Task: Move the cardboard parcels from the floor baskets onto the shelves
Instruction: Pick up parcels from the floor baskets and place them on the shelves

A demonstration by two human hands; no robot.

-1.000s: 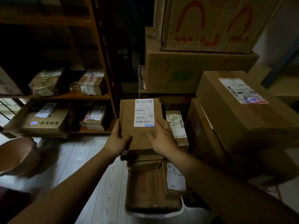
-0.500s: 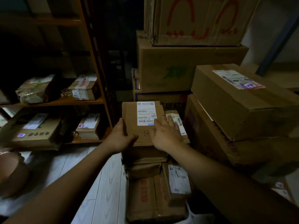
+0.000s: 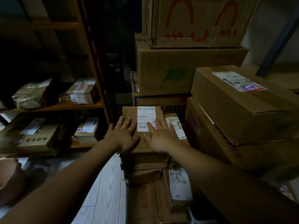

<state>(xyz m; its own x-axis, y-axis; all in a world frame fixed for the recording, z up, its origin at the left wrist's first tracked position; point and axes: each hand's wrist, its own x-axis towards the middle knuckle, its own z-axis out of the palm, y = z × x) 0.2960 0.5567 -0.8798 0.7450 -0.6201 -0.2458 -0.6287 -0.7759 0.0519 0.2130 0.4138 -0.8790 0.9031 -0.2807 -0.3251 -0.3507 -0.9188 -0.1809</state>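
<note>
As the left hand (image 3: 123, 135) and right hand (image 3: 162, 138) lay flat on its top with fingers spread wide, gripping nothing, the labelled cardboard parcel (image 3: 129, 112) rested on a stack of parcels (image 3: 145, 162) between the wooden shelves (image 3: 87, 105) and large cartons (image 3: 242, 110).

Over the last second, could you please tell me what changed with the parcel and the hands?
The labelled parcel went from being held up to lying flat on the stack. The left hand and right hand released their side grip and now rest flat on its top, fingers straight. The shelf parcels and large boxes stayed put.
</note>
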